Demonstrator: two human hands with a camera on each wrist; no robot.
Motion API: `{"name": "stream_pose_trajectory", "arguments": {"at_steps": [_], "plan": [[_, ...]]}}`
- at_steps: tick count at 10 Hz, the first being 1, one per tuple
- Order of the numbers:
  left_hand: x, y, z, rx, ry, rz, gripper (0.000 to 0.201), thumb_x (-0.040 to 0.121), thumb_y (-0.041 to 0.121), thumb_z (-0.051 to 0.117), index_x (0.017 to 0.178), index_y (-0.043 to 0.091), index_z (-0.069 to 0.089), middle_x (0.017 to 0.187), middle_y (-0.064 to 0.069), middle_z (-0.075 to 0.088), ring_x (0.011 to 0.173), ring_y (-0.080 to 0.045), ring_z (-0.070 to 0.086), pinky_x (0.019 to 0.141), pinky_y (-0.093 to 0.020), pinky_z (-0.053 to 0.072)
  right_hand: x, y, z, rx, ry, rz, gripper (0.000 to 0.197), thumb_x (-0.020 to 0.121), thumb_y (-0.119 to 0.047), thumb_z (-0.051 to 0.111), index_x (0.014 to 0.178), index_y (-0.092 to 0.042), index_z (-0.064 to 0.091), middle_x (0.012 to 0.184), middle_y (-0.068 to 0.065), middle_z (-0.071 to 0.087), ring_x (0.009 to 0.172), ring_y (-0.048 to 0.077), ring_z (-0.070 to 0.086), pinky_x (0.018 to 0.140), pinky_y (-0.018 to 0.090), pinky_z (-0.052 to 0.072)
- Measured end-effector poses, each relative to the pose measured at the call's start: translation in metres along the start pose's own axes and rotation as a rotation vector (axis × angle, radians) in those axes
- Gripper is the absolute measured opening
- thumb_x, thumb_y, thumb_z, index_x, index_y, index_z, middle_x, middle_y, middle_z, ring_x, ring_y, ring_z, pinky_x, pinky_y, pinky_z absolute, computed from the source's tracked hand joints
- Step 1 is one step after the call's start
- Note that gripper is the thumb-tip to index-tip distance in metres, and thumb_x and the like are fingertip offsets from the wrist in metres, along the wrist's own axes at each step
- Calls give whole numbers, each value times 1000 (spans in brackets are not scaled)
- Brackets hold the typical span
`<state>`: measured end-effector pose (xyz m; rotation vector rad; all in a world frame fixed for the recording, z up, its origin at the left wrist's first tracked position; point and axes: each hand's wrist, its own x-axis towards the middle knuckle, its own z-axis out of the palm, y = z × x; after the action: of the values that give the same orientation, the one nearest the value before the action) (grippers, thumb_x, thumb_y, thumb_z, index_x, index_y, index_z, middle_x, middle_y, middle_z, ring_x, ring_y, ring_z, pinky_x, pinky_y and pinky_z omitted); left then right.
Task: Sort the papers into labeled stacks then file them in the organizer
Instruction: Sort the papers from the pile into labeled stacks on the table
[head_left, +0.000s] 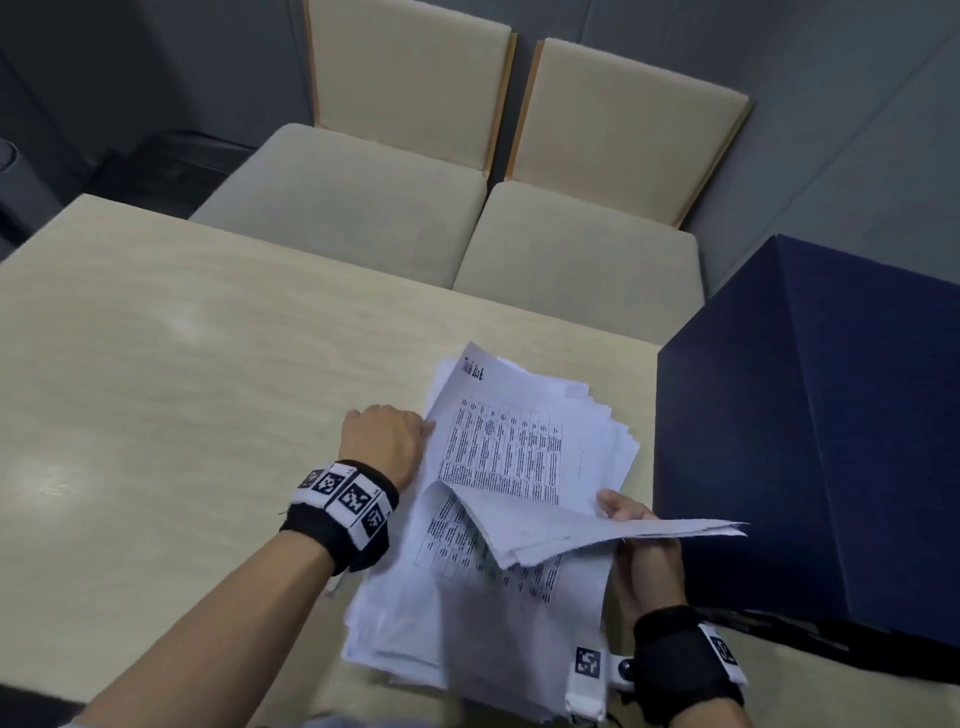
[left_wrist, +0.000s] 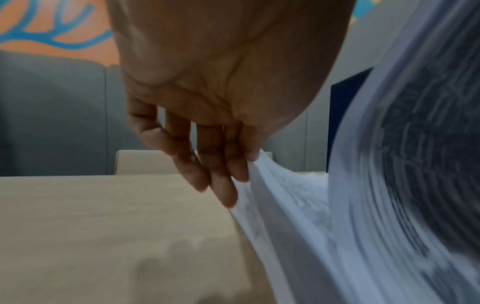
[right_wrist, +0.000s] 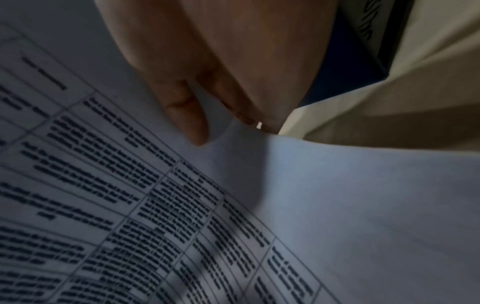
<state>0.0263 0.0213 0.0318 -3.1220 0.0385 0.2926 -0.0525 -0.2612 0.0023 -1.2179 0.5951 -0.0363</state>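
Note:
A loose stack of white printed papers lies on the light wooden table, right of centre. My left hand holds the stack's left edge, thumb on top and fingers down along the side. In the left wrist view, the left hand has its fingertips against the papers. My right hand grips a bundle of lifted sheets by the right edge, bent up off the stack. Up close, the right hand presses on a sheet printed with a table.
A tall dark blue box stands on the table just right of the papers, close to my right hand. Two beige chairs are pushed in at the far edge. Bare tabletop extends to the left.

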Motion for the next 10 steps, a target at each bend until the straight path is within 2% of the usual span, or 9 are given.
{"name": "stream_pose_trajectory", "arguments": {"at_steps": [2, 3, 4, 5, 6, 7, 8, 9, 10], "plan": [[-9, -3, -6, -943, -54, 351, 24, 101, 18, 47, 78, 17, 56, 64, 12, 52, 62, -8, 49, 63, -27, 37, 10, 8, -3, -14, -82, 14, 45, 84, 9, 49, 51, -20, 63, 137, 7, 59, 128, 21, 52, 100, 37, 36], [-14, -1, -11, -1402, -378, 247, 27, 94, -8, 44, 91, 3, 69, 91, 4, 70, 87, -5, 62, 80, -18, 44, 5, -9, 5, 107, -173, 157, 20, 73, -7, 58, 68, -15, 75, 112, 6, 71, 95, 19, 69, 77, 32, 50], [-7, 1, 1, -1284, -286, -19, 49, 78, -20, 34, 89, 7, 73, 114, -3, 70, 113, -12, 59, 100, -28, 41, -2, -18, 3, -42, -122, 221, 69, 92, 4, 39, 37, -25, 68, 50, -12, 66, 46, -2, 63, 46, 15, 50], [6, -3, 19, -870, -37, -208, 23, 91, 4, 50, 110, 11, 62, 111, -5, 65, 101, -22, 60, 88, -32, 48, -3, -4, -4, -116, -4, 139, 76, 102, 6, 27, 48, -26, 70, 49, -24, 63, 57, -3, 63, 54, 8, 48], [8, 0, 26, -737, -81, -244, 15, 87, 27, 66, 83, 17, 56, 77, 0, 59, 74, -23, 55, 66, -30, 44, 5, 11, -13, -88, -12, 4, 42, 99, 9, 40, 84, -23, 62, 69, -14, 68, 67, 3, 62, 65, 21, 52], [7, 3, 23, -658, -19, -124, 35, 89, 31, 62, 62, 17, 44, 60, 1, 52, 60, -22, 49, 53, -30, 35, 1, 3, -9, -101, -31, 2, 52, 93, 15, 38, 91, -26, 69, 86, -2, 67, 75, 13, 61, 66, 27, 53], [5, 2, 18, -743, 4, 23, 33, 96, 28, 54, 65, 18, 54, 61, 1, 56, 60, -20, 51, 56, -30, 34, -1, -8, -4, 26, -54, 96, 49, 85, 14, 40, 60, -15, 70, 91, 8, 65, 76, 25, 57, 62, 29, 50], [1, 0, 15, -1177, -65, 49, 34, 93, 22, 63, 62, 14, 52, 57, 5, 47, 55, -12, 41, 59, -28, 32, 8, -12, 4, 170, -31, 325, 45, 89, 13, 33, 96, -8, 72, 117, 4, 59, 96, 19, 57, 63, 27, 53], [-6, -1, 10, -1672, -274, 51, 29, 77, 13, 80, 69, 4, 54, 67, 1, 59, 63, -11, 51, 63, -21, 39, 13, -16, 6, 217, -42, 405, 45, 90, 7, 34, 116, -16, 64, 110, 4, 64, 91, 24, 62, 67, 30, 54]]}}
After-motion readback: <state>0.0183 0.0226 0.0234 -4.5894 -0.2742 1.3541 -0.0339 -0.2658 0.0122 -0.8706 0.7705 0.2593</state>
